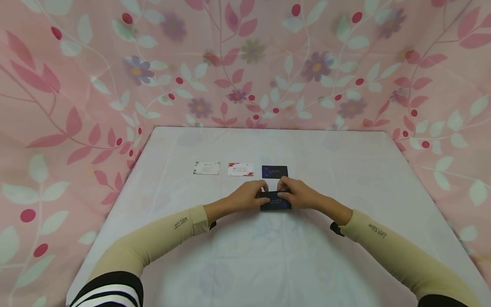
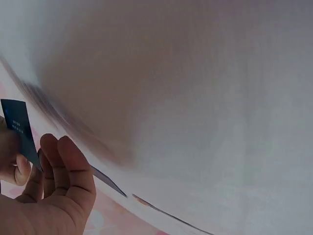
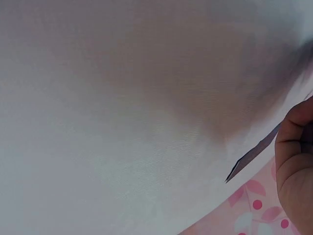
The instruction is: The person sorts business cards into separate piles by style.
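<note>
My left hand [image 1: 248, 196] and right hand [image 1: 301, 193] hold a dark blue business card [image 1: 275, 204] between them, thumbs on its face near the two upper corners. The left wrist view shows this card [image 2: 20, 128] tilted up off the table, small pale print on its face, with the curled fingers of the left hand [image 2: 63, 191] at its lower edge. Just beyond the hands lies another dark blue card [image 1: 274, 172], flat on the table. In the right wrist view, the right hand [image 3: 298, 171] shows only in part at the edge, and its grip is hidden.
Left of the flat dark card lie a white card with red floral corners [image 1: 240, 169] and a white card with green leaf corners [image 1: 206, 168], in one row. A white cloth covers the table [image 1: 238, 264]. Pink floral fabric [image 1: 238, 64] hangs round the table's back and sides.
</note>
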Demonstrator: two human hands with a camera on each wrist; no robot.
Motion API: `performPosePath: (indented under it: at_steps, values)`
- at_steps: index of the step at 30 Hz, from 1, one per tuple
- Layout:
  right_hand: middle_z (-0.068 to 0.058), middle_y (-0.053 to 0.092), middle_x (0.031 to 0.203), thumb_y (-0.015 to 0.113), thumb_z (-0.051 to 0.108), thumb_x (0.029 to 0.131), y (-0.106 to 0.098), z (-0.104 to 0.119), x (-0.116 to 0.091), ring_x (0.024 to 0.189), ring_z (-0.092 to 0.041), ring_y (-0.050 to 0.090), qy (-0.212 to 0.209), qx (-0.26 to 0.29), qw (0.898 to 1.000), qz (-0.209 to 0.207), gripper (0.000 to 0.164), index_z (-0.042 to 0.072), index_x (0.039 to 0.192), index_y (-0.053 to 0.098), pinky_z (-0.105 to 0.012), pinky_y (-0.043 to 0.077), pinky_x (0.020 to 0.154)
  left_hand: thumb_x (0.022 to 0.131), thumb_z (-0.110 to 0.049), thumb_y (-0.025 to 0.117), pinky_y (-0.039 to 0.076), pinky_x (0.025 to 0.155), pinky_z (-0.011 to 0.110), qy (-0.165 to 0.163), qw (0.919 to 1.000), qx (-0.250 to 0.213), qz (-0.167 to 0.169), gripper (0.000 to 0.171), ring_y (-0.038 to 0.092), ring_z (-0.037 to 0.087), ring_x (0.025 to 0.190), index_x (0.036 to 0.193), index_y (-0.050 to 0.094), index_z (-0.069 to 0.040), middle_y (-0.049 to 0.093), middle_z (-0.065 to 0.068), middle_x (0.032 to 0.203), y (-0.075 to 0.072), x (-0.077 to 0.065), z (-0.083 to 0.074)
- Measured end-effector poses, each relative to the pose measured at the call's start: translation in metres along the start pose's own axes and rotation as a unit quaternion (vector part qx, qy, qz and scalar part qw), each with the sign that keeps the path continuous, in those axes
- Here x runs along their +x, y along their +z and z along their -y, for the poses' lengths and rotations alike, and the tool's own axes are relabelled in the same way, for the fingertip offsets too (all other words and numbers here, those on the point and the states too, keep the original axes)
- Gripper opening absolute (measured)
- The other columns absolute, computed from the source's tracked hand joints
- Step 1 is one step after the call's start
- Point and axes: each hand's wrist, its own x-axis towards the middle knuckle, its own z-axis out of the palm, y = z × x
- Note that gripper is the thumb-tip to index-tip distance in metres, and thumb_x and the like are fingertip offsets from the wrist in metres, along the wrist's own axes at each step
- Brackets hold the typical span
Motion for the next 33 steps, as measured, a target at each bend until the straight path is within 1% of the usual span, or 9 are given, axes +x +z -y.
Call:
performPosePath:
  at_steps: [5, 11, 15, 18, 22, 25, 28, 31, 33]
  values:
    - [-0.001, 0.064, 0.088, 0.061, 0.01, 0.097, -0.004, 0.002, 0.001, 0.079, -0.014, 0.054, 0.0, 0.015, 1.0, 0.0, 0.008, 0.009, 0.102, 0.056, -0.029, 0.045, 0.075, 0.09, -0.028, 0.074, 0.048, 0.077, 0.024, 0.035, 0.999, 0.026, 0.007, 0.043, 0.055, 0.013, 0.084, 0.124, 0.059, -0.007, 0.064, 0.006, 0.102, 0.0, -0.001, -0.003]
    - [-0.002, 0.063, 0.089, 0.061, 0.011, 0.097, -0.004, -0.002, 0.002, 0.081, -0.014, 0.054, 0.007, 0.038, 0.999, 0.002, 0.006, 0.01, 0.102, 0.058, -0.028, 0.045, 0.076, 0.082, -0.034, 0.081, 0.047, 0.09, 0.027, 0.038, 0.9986, 0.031, 0.022, 0.061, 0.056, 0.014, 0.101, 0.131, 0.054, -0.01, 0.062, 0.004, 0.114, 0.004, -0.001, -0.002]
    - [-0.001, 0.058, 0.083, 0.061, 0.01, 0.097, -0.004, -0.005, 0.004, 0.078, -0.015, 0.051, 0.025, 0.059, 0.998, -0.005, 0.005, 0.008, 0.102, 0.059, -0.028, 0.043, 0.073, 0.081, -0.032, 0.083, 0.047, 0.094, 0.028, 0.038, 0.9987, 0.028, 0.018, 0.064, 0.055, 0.014, 0.103, 0.131, 0.051, -0.008, 0.06, 0.004, 0.118, 0.005, 0.0, -0.001]
    - [-0.002, 0.058, 0.079, 0.061, 0.01, 0.098, -0.004, -0.006, 0.004, 0.075, -0.016, 0.05, 0.036, 0.071, 0.997, -0.006, 0.007, 0.007, 0.104, 0.06, -0.027, 0.042, 0.07, 0.083, -0.033, 0.08, 0.048, 0.092, 0.027, 0.032, 0.9981, 0.049, 0.022, 0.062, 0.054, 0.012, 0.101, 0.132, 0.05, -0.007, 0.06, 0.003, 0.118, 0.005, 0.0, 0.0]
    - [-0.006, 0.065, 0.092, 0.068, 0.018, 0.094, -0.005, -0.007, 0.004, 0.078, -0.014, 0.056, 0.025, 0.036, 0.999, -0.013, 0.019, 0.007, 0.11, 0.062, -0.028, 0.047, 0.071, 0.086, -0.039, 0.075, 0.049, 0.088, 0.026, 0.026, 0.9955, 0.088, 0.021, 0.06, 0.055, 0.011, 0.098, 0.133, 0.051, -0.008, 0.06, 0.002, 0.118, 0.004, 0.002, 0.004]
    - [-0.008, 0.064, 0.109, 0.079, 0.023, 0.085, -0.007, -0.007, 0.003, 0.087, -0.016, 0.06, 0.005, -0.017, 1.0, -0.022, 0.039, 0.008, 0.117, 0.064, -0.032, 0.05, 0.076, 0.086, -0.041, 0.073, 0.049, 0.086, 0.026, 0.019, 0.9944, 0.104, 0.01, 0.06, 0.055, 0.011, 0.097, 0.132, 0.052, -0.008, 0.059, 0.002, 0.118, 0.002, 0.005, 0.007]
    - [-0.008, 0.059, 0.115, 0.087, 0.026, 0.076, -0.01, -0.009, 0.004, 0.098, -0.021, 0.06, 0.0, -0.073, 0.997, -0.024, 0.056, 0.008, 0.123, 0.063, -0.036, 0.052, 0.084, 0.085, -0.044, 0.072, 0.049, 0.083, 0.026, 0.017, 0.9927, 0.119, -0.001, 0.06, 0.056, 0.012, 0.094, 0.13, 0.055, -0.008, 0.057, 0.003, 0.116, -0.001, 0.01, 0.009]
    - [-0.008, 0.056, 0.117, 0.089, 0.026, 0.073, -0.012, -0.012, 0.005, 0.105, -0.024, 0.06, 0.004, -0.117, 0.993, -0.025, 0.059, 0.008, 0.123, 0.061, -0.039, 0.052, 0.091, 0.084, -0.047, 0.071, 0.049, 0.079, 0.025, 0.027, 0.988, 0.152, -0.009, 0.058, 0.053, 0.013, 0.091, 0.126, 0.058, -0.009, 0.054, 0.003, 0.113, -0.004, 0.016, 0.009]
    - [-0.009, 0.054, 0.116, 0.088, 0.026, 0.074, -0.014, -0.013, 0.008, 0.106, -0.025, 0.059, 0.001, -0.127, 0.992, -0.026, 0.058, 0.006, 0.122, 0.061, -0.04, 0.052, 0.093, 0.083, -0.047, 0.071, 0.048, 0.077, 0.026, 0.035, 0.9828, 0.181, -0.016, 0.056, 0.052, 0.014, 0.092, 0.123, 0.06, -0.009, 0.053, 0.004, 0.112, -0.005, 0.02, 0.01]
